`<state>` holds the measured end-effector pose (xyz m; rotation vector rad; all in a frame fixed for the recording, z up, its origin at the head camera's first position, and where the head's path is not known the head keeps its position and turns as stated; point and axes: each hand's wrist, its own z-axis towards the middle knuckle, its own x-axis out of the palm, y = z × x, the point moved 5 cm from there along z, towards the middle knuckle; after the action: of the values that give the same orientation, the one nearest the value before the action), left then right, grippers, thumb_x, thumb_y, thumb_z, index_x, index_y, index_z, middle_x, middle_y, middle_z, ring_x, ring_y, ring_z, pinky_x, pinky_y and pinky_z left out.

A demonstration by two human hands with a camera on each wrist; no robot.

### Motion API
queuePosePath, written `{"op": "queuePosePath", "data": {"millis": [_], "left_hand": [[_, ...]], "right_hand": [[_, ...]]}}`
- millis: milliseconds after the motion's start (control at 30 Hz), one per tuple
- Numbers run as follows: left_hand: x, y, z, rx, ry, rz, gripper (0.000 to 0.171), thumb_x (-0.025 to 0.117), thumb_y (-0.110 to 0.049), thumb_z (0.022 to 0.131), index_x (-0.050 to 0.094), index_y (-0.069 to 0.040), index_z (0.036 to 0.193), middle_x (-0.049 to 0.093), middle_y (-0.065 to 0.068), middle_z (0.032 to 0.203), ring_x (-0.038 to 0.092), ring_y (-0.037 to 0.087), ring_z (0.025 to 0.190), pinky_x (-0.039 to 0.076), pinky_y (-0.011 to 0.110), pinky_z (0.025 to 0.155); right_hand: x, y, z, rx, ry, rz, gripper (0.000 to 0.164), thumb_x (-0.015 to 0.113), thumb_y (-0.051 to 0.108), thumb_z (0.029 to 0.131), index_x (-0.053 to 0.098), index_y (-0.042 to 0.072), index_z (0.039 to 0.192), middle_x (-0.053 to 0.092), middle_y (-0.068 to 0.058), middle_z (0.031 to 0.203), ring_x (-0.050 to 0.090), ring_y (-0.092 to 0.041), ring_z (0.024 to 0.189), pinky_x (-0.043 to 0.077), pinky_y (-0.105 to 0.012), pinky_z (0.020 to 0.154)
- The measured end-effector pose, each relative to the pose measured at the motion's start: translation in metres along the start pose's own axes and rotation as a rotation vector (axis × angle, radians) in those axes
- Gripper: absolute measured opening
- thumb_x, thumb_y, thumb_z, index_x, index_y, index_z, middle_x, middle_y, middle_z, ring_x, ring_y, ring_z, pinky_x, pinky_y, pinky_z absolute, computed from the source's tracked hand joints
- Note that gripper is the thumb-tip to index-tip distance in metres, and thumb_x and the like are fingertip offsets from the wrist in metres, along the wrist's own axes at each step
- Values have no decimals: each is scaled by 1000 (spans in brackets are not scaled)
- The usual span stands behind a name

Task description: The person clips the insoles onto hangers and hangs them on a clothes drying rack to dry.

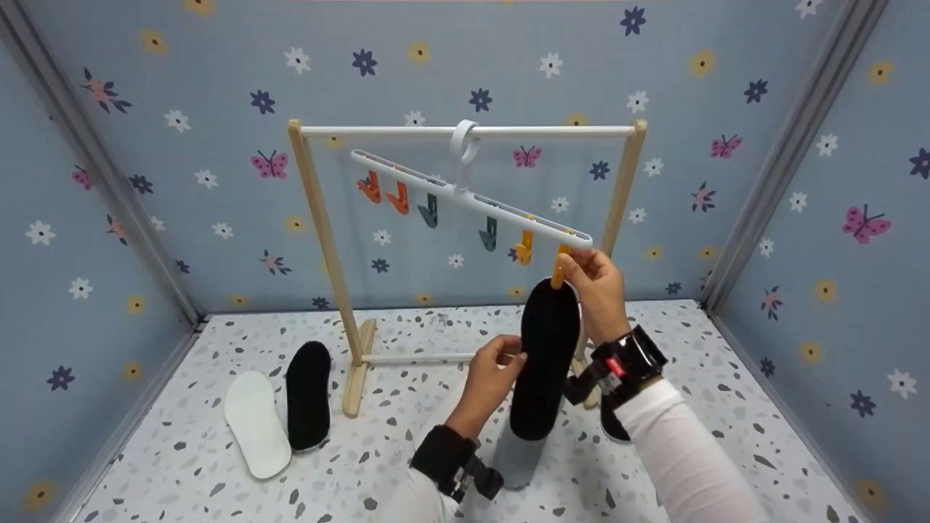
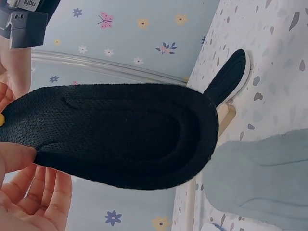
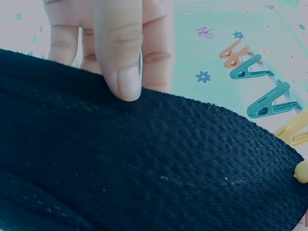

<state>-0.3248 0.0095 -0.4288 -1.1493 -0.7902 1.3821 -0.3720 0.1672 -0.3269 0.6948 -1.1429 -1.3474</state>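
A black insole [image 1: 548, 356] hangs upright, toe end up, below the right end of a white clip hanger [image 1: 508, 209]. My left hand [image 1: 488, 381] pinches its left edge; the right wrist view shows the thumb [image 3: 126, 72] on the insole's face and fingers behind. At the top edge, my right hand [image 1: 599, 290] pinches the yellow clothespin [image 1: 559, 270] at the hanger's end. That clothespin's yellow tip [image 3: 302, 172] lies over the insole's end. Other clothespins, yellow, dark green [image 1: 488, 236] and orange [image 1: 370, 189], hang along the bar.
The hanger hooks on a wood-and-white rack [image 1: 320, 232]. On the speckled table, a white insole [image 1: 258, 425] and a black insole [image 1: 308, 396] lie at left. A grey insole [image 1: 517, 465] lies below my hands; another black insole [image 1: 614, 423] is partly hidden by the right wrist.
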Motion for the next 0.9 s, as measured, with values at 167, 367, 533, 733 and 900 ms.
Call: {"op": "queuePosePath", "data": {"millis": [167, 367, 533, 733, 900], "left_hand": [[1, 11, 2, -11, -12, -22, 21, 57, -7, 93, 61, -3, 113, 63, 11, 106, 61, 23, 93, 50, 30, 77], [-2, 14, 3, 1, -33, -57, 21, 57, -4, 92, 60, 1, 112, 63, 18, 107, 61, 30, 95, 51, 32, 76], [-8, 17, 1, -11, -30, -18, 20, 58, -8, 92, 61, -3, 112, 64, 12, 106, 61, 24, 95, 49, 34, 81], [-16, 22, -3, -8, -29, -1, 20, 58, -9, 93, 61, -3, 112, 63, 10, 105, 60, 23, 95, 49, 34, 82], [-24, 27, -5, -11, -52, 68, 19, 58, -9, 92, 61, -5, 111, 64, 8, 103, 61, 21, 92, 50, 32, 79]], "right_hand": [[0, -2, 0, 10, 0, 13, 17, 63, 6, 89, 56, -3, 102, 61, 0, 88, 57, -10, 83, 49, -23, 80], [-1, -3, 1, 27, 9, 50, 17, 63, 7, 90, 55, -2, 102, 60, -1, 90, 56, -11, 86, 48, -26, 84], [-2, -4, 1, 27, 14, 52, 19, 64, 8, 89, 55, -2, 102, 60, -1, 90, 56, -11, 86, 48, -26, 86], [-3, -4, 1, 8, 8, 37, 21, 65, 9, 89, 57, -3, 105, 61, -1, 91, 57, -11, 87, 47, -28, 88], [-3, -4, 1, 5, 7, 12, 26, 65, 13, 89, 57, -3, 107, 62, -1, 92, 57, -12, 87, 46, -28, 89]]}}
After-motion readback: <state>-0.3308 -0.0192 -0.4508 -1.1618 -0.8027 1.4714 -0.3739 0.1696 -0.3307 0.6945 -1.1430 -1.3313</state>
